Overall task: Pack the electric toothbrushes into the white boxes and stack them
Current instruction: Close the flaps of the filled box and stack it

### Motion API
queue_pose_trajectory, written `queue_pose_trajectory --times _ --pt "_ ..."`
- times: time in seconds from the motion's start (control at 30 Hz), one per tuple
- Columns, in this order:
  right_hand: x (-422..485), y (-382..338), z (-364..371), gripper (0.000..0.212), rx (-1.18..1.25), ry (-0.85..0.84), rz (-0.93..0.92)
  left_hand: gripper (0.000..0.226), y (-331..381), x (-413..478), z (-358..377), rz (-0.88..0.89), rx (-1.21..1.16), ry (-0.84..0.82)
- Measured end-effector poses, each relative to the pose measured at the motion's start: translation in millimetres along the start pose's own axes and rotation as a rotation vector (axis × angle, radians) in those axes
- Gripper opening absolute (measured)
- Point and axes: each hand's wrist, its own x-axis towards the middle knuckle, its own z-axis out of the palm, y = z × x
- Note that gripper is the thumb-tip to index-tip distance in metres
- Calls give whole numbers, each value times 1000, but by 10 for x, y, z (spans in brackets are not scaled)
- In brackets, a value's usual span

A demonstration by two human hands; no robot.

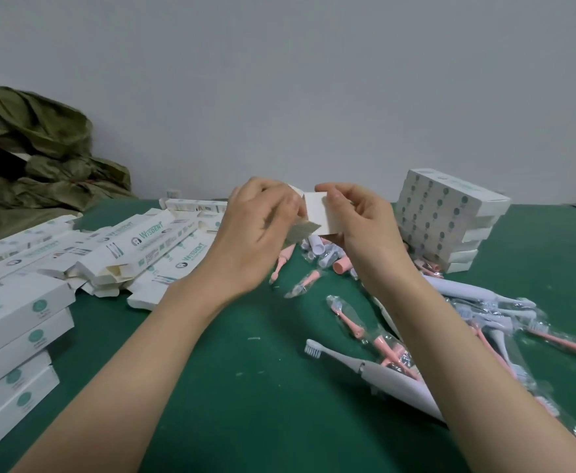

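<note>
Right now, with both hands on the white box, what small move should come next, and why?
Probably fold the end flap shut. Both the left hand and the right hand hold the white box above the green table, its end facing the camera and seemingly open. Whether a toothbrush is inside cannot be seen.

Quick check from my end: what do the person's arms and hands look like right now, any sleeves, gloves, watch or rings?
Both forearms are bare up to the bottom edge of the picture, with no sleeves in view. The left hand and right hand wear no gloves. No watch, bracelet or ring shows on either wrist or on the visible fingers. Nails look short and unpainted.
</note>
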Motion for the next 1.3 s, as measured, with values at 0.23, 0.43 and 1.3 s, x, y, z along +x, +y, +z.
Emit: queue_pose_trajectory --times 0.23,0.43,1.3 --pt "-24 -56 -36 21 130 -90 60 36 34 -7 -60 20 75 -200" --pt "58 59 6 25 176 -116 69 50 -79 13 -138 105 225 -118" --pt "1278 1452 604 19 -1089 -122 372 49 -491 59 -452 -196 285 10"
